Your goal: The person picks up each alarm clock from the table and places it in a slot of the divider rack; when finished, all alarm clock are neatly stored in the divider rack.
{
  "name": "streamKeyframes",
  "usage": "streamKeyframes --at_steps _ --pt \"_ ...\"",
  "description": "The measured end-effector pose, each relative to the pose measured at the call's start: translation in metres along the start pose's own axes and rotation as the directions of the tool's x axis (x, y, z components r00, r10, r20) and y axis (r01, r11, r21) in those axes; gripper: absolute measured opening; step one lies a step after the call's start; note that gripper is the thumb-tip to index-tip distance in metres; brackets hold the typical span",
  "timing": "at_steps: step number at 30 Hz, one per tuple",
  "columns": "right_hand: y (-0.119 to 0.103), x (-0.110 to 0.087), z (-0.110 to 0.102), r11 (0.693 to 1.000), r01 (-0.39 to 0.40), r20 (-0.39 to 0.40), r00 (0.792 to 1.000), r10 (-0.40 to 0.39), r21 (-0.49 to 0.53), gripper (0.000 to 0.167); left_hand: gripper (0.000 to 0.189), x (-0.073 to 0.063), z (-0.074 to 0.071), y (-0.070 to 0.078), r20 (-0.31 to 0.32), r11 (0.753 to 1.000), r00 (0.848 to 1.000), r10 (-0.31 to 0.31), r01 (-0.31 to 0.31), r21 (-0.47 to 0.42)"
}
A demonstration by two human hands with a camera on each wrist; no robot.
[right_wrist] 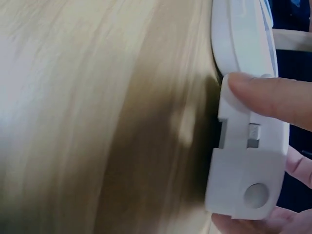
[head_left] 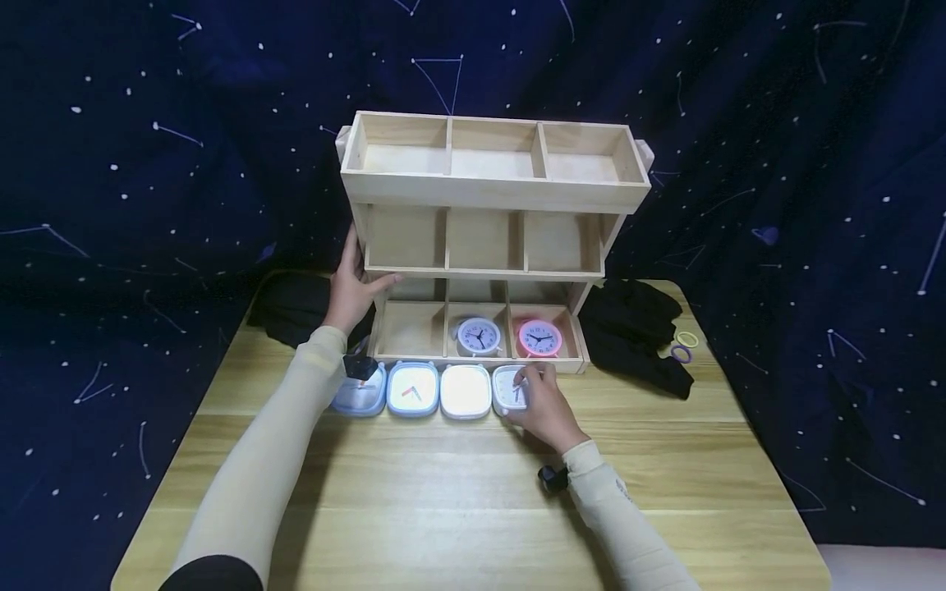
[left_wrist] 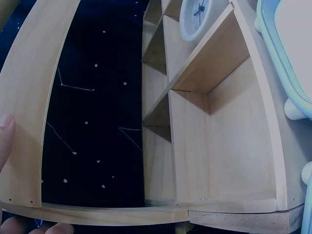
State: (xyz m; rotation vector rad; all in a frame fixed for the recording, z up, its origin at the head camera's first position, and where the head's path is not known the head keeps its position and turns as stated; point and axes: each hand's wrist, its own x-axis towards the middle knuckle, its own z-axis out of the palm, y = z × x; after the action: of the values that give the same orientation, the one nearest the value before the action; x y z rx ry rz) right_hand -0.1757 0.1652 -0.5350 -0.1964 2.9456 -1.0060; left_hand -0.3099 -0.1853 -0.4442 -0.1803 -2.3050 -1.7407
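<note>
A wooden three-tier shelf [head_left: 495, 193] stands at the back of the table. My left hand [head_left: 351, 287] grips its left side at the middle tier. The thumb [left_wrist: 5, 139] lies on the front board and some fingertips [left_wrist: 58, 228] show around the side panel. My right hand [head_left: 545, 408] holds a white square alarm clock [head_left: 510, 388], the rightmost in a row before the shelf. In the right wrist view, the thumb presses that clock's casing [right_wrist: 243, 180], which has a small switch and a round button. A white round clock [head_left: 479, 336] and a pink round clock [head_left: 539, 337] sit in the bottom tier's middle and right compartments.
Left of the held clock stand a white clock [head_left: 466, 391], a light-blue clock [head_left: 412, 389] and a blue clock [head_left: 360, 392] partly behind my left wrist. Black cloth [head_left: 628, 328] lies right of the shelf, beside a yellow ring [head_left: 687, 339] and a purple ring [head_left: 681, 354].
</note>
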Motion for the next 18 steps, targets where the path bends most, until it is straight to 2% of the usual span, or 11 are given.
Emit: streamKeyframes --at_steps 5,12,18 --pt "0.003 0.001 -0.002 1.000 -0.007 0.001 1.000 0.007 -0.010 0.067 0.115 0.001 0.000 -0.001 -0.002 1.000 1.000 0.008 -0.008 -0.003" --pt "0.013 0.000 -0.005 0.999 0.000 -0.001 1.000 0.000 0.037 0.089 0.117 0.001 0.000 -0.001 0.004 1.000 1.000 0.010 -0.010 -0.010" --pt "0.021 -0.005 -0.006 0.998 0.047 -0.028 0.999 -0.046 0.033 0.086 0.118 -0.001 -0.001 0.001 0.009 1.000 1.000 0.009 -0.009 -0.020"
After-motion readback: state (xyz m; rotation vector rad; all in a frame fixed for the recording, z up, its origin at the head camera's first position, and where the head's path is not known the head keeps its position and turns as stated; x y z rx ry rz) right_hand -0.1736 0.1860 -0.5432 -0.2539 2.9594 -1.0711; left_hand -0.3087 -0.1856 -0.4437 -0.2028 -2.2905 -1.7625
